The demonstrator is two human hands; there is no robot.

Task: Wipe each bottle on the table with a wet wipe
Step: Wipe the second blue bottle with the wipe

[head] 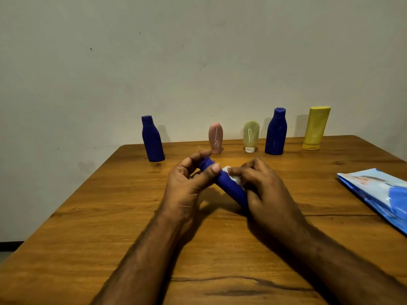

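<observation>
The step in hand is best done by keeping the left hand grip firm on the neck end of the held blue bottle and turning it while the right hand, its grip closed on the wet wipe, presses the wipe along the whole body. The bottle is dark blue, matte and lies tilted between the two grips, just above the tabletop. Beyond the grips five more bottles stand in a row; the wipe pack lies to the right of the right grip.

Tilted blue bottle under white wipe; five bottles upright behind
</observation>
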